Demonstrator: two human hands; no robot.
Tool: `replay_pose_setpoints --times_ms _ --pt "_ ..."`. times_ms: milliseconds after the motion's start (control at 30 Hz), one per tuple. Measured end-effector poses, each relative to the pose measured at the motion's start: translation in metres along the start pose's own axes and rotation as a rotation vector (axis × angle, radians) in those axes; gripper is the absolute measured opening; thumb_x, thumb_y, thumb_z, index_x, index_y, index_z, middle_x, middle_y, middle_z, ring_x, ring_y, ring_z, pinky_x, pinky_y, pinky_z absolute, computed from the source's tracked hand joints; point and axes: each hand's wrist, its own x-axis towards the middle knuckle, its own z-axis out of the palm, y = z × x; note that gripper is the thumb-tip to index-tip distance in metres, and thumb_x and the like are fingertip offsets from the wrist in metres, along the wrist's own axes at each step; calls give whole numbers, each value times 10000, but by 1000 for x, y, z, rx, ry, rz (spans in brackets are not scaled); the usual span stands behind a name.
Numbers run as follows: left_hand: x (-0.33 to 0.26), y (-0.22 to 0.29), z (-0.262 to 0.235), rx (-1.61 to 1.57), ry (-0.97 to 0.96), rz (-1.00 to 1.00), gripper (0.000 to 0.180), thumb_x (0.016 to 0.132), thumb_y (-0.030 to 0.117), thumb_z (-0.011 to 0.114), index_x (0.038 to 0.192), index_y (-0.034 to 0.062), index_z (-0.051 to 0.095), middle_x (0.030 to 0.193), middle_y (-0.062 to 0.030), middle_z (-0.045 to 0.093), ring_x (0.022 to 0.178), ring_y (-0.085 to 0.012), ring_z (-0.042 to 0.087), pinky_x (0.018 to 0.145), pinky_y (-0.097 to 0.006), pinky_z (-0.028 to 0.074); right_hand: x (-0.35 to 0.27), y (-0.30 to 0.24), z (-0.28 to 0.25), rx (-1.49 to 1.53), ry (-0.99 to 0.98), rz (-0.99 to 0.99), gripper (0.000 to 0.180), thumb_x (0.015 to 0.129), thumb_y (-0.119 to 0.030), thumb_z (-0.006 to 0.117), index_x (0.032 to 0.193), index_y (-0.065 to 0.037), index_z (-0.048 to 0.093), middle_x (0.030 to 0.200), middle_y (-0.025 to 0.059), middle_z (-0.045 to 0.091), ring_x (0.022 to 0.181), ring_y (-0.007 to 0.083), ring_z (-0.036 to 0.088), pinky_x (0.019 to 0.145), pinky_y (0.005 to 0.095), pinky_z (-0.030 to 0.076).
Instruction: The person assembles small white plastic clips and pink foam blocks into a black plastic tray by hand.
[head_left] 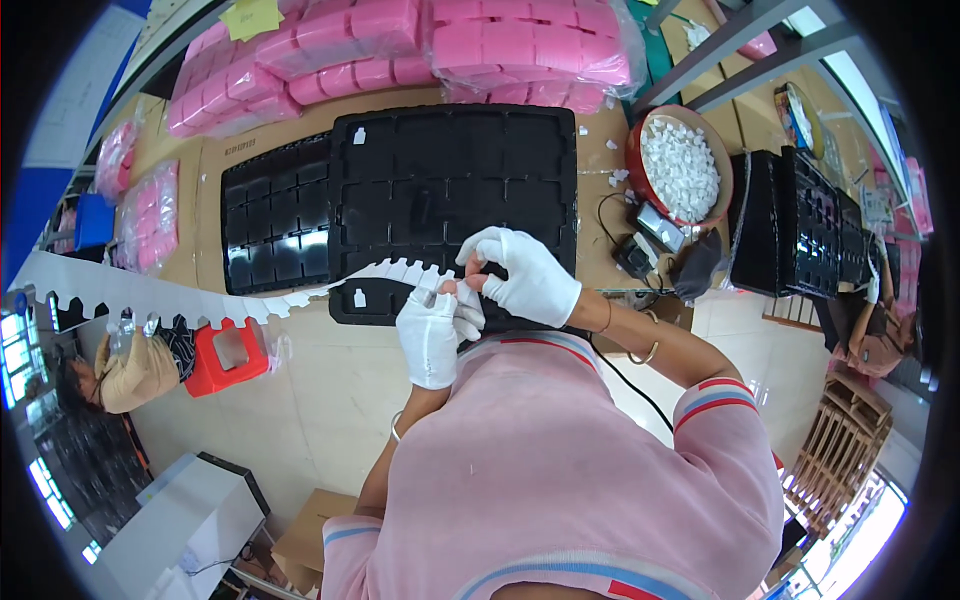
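A long white strip [190,303] with a notched edge arches in from the far left and ends between my hands. My left hand [430,340], in a white glove with bare fingertips, is closed on the strip's end. Close beside it, my right hand [520,280], gloved the same way, has thumb and forefinger pinched together at the strip's end; whatever is between them is too small to make out. Beneath both hands lies a black moulded tray [450,180] with shallow compartments. Two small white cut pieces rest on it, one upper left [359,135] and one lower left [360,298].
A glossy black tray [275,220] adjoins on the left. At right stand a red bowl [634,150] of white bits, a black power adapter [633,256] with cords, and stacked black trays [800,220]. Wrapped pink blocks [350,40] line the back. Other people sit at both sides.
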Motion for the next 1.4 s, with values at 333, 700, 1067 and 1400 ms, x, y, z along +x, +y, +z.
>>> replay_pose_setpoints --times_ms 333,700,1067,1400 --pt "20 -2 -9 -10 49 -63 280 1026 222 555 1013 -32 673 783 -90 684 515 -139 620 432 -236 425 9 -10 -14 -87 78 -310 212 768 78 693 844 -13 518 931 159 650 786 367 622 690 435 520" --pt "-10 -40 -122 358 452 94 239 950 235 735 989 1 707 735 -9 632 576 -56 517 495 -213 374 71 97 -150 -820 221 -180 81 690 7 677 693 -42 612 1329 170 609 937 386 647 803 451 524" --pt "0 -36 -142 338 622 189 253 933 234 764 975 -8 704 694 6 591 574 -53 470 509 -217 337 100 116 -142 -1136 116 -100 66 774 -115 658 772 -53 681 1349 128 606 1027 334 629 884 428 512" --pt "41 -37 -190 420 644 251 211 922 183 773 1004 -6 729 801 1 652 646 -78 511 573 -241 396 97 117 -135 -1170 220 -154 167 770 -223 780 748 -96 673 1262 75 650 949 291 646 821 420 490"
